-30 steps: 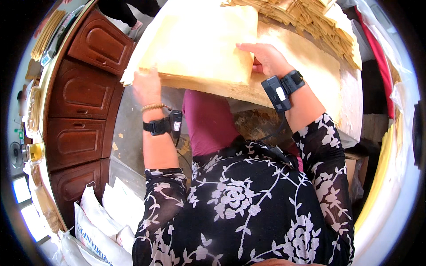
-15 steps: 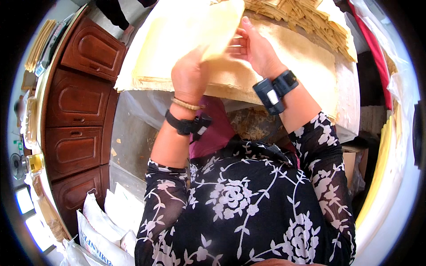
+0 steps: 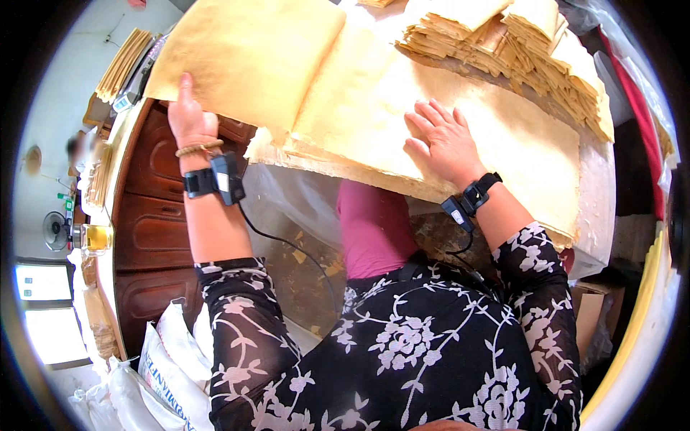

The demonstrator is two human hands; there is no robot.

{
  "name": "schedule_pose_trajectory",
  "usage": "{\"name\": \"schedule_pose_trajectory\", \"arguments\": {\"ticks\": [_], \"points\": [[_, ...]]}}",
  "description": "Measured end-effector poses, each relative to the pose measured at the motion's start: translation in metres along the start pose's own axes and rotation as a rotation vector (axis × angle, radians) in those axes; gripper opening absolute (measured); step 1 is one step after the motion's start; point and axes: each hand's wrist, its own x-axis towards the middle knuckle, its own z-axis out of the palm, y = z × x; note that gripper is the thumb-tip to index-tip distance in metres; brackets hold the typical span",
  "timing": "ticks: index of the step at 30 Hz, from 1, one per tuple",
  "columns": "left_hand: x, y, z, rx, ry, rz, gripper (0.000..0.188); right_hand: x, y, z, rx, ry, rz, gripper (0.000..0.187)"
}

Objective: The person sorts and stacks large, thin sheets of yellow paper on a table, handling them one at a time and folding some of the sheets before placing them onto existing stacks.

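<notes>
My left hand [image 3: 192,118] grips the near left corner of a thin yellow sheet [image 3: 251,57] that looks like tofu skin. The thumb lies on top, with the fingers curled below the edge. This sheet extends left past the stack, and a crease or edge runs along its right side. My right hand [image 3: 447,147] rests palm down with fingers spread on the paler top of the stack of sheets [image 3: 514,144], holding nothing. The stack's ragged near edge overhangs the side of the table toward me.
Folded bundles of yellow sheets [image 3: 496,43] are piled at the far right. Brown wooden cabinets [image 3: 154,230] stand left, below a counter with more stacked sheets [image 3: 122,65]. White sacks [image 3: 169,359] sit at the lower left. A black cable [image 3: 295,248] hangs from my left wrist device.
My hands were close together over the stack with a raised sheet. Now my left hand has drawn a sheet out leftward, and my right hand has come down flat on the stack.
</notes>
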Motion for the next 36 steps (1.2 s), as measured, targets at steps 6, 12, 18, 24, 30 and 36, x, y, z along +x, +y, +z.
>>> {"name": "schedule_pose_trajectory", "arguments": {"ticks": [6,12,18,24,30,36], "points": [[0.047,0.043,-0.019,0.086,-0.013,0.150,0.041,-0.002,0.002,-0.002,0.007,-0.014,0.018,0.052],[0.078,0.090,-0.025,0.084,-0.139,0.202,0.041,-0.001,0.002,-0.004,0.009,0.016,0.011,0.052],[0.089,0.129,-0.016,0.253,-0.187,0.278,0.040,-0.001,0.004,-0.002,0.011,0.020,0.003,0.051],[0.063,0.178,0.010,0.355,-0.250,0.371,0.038,-0.003,-0.001,-0.006,0.027,0.026,0.008,0.050],[-0.027,0.159,0.084,0.433,-0.453,0.446,0.035,-0.003,0.031,-0.003,0.093,-0.005,0.091,0.053],[-0.060,0.100,0.130,-0.102,-0.635,-0.179,0.037,-0.087,0.115,-0.006,1.636,0.251,0.323,0.052]]}}
